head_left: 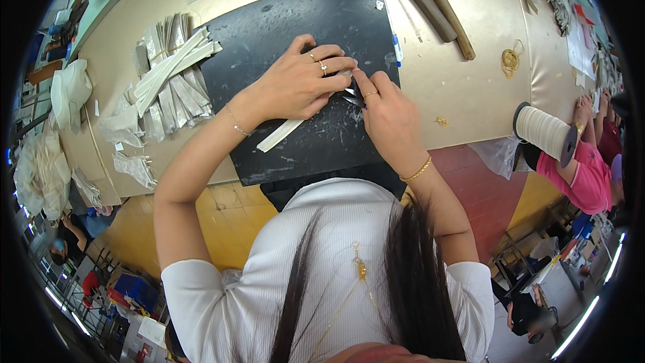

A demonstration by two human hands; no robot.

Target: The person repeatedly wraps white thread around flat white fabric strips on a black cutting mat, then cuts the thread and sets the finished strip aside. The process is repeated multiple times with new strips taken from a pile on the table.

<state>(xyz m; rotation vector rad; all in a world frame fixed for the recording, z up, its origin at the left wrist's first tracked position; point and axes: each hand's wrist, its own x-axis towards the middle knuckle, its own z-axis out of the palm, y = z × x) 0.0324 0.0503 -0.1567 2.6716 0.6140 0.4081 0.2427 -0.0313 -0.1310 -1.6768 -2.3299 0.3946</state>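
Farthest left on the tan tabletop point(484, 104), one small bundle of pale strips point(136, 169); just above, one large banded pile of pale strips point(168, 60), too overlapped to count. Next, one black cutting mat point(295, 20). Over its middle, one left hand point(312, 81) with two rings, fingers curled and closed on one pale strip point(279, 134), lower end slanting out onto the mat, upper part mostly hidden under the palm. Between the hands, two small metal blades point(352, 101), just beside the left fingertips. Then one right hand point(390, 111) with one ring, curled shut around the blades' mostly hidden handle, index finger nearly meeting the left fingertips; whether touching, impossible to tell. Right of the mat's upper part, two brown rods point(449, 10) side by side. Farther right, one large tangle of rubber bands point(510, 62), one smaller tangle of rubber bands point(441, 122) nearer the mat, and one spool of cream tape point(545, 131) near the table edge.
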